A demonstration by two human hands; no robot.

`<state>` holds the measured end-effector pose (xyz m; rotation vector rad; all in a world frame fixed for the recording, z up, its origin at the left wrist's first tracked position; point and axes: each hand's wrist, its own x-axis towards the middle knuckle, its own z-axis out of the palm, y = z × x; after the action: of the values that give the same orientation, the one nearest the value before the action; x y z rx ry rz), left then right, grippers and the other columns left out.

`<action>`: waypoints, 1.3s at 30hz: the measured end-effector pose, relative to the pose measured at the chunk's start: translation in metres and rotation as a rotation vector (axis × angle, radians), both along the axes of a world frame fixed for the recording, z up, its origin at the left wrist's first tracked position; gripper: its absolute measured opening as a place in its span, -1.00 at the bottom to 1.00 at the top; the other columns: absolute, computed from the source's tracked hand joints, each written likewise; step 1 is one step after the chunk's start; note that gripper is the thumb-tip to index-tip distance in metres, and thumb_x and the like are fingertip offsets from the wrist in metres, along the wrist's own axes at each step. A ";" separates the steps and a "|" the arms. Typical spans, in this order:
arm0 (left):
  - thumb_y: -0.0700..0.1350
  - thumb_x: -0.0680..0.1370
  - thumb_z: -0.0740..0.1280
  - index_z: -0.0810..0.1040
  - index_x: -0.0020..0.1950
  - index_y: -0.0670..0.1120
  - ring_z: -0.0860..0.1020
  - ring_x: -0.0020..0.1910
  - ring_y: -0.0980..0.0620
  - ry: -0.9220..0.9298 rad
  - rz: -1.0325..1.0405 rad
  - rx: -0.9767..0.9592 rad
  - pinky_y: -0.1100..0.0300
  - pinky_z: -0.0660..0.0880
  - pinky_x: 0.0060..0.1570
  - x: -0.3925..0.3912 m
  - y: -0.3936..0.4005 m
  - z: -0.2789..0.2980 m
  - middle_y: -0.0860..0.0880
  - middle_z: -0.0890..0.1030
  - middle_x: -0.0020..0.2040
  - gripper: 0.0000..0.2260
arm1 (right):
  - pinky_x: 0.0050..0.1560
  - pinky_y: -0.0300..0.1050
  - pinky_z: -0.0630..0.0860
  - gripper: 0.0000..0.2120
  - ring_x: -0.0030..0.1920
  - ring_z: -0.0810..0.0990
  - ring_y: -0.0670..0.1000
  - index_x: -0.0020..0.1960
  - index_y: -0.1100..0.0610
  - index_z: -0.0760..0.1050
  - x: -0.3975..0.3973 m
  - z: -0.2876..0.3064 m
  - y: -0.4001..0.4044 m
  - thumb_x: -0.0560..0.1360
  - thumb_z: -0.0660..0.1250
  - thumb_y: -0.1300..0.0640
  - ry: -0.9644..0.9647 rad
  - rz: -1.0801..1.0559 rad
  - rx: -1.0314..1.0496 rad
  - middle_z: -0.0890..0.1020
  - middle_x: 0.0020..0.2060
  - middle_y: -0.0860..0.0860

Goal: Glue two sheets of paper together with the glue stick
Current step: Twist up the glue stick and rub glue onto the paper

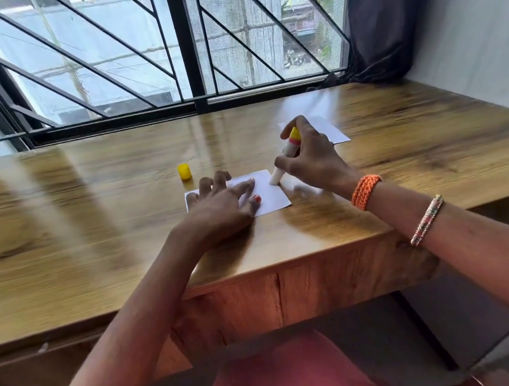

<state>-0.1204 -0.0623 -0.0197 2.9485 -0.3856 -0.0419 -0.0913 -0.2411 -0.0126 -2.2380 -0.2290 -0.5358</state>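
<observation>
My right hand (308, 156) pinches the tilted glue stick (285, 156), tip on the centre-frame sheet (271, 195) my spread left hand (219, 205) flattens.

A small white rectangular sheet of paper (267, 192) lies flat near the front edge of the bench, its left part covered by a hand. A white glue stick with a yellow end and a pink band (285, 156) stands tilted over it, uncapped, its white tip touching the sheet's far right corner. Its small yellow cap (184, 172) stands upright just beyond the sheet's left side. A second white paper sheet (331, 132) lies flat farther back to the right, partly hidden.
</observation>
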 end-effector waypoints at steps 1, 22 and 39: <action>0.19 0.58 0.04 0.17 0.46 0.24 0.04 0.43 -0.07 0.000 0.001 -0.001 -0.09 0.05 0.34 0.000 0.000 0.000 -0.02 0.10 0.45 -0.57 | 0.04 0.27 0.49 -0.61 -0.24 0.52 0.04 0.09 0.14 0.35 -0.003 0.000 0.000 0.35 0.42 0.14 -0.003 0.002 -0.002 0.47 -0.33 -0.10; 0.26 0.56 0.01 0.05 0.46 0.06 0.10 0.43 -0.10 0.053 0.012 0.051 -0.11 0.08 0.33 0.010 0.002 -0.005 -0.07 0.09 0.44 -0.46 | -0.26 -0.16 0.45 -0.81 -0.29 0.49 0.01 -0.13 0.12 0.43 -0.034 0.020 -0.011 0.30 0.40 0.18 0.251 0.083 0.114 0.55 -0.30 0.03; -0.24 0.47 0.17 0.56 -0.18 -0.01 0.61 -0.09 -0.12 -0.207 0.099 -0.636 0.16 0.50 -0.07 0.084 0.024 0.047 -0.13 0.67 -0.16 -0.79 | -0.10 -0.10 0.56 -0.91 -0.19 0.61 0.05 -0.16 0.25 0.47 0.081 0.027 0.045 0.47 0.37 0.32 0.484 0.199 1.036 0.62 -0.20 0.16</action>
<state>-0.0367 -0.0384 0.0269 2.3386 -0.2223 0.3367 -0.0107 -0.1960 0.0142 -1.2471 0.0783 0.0399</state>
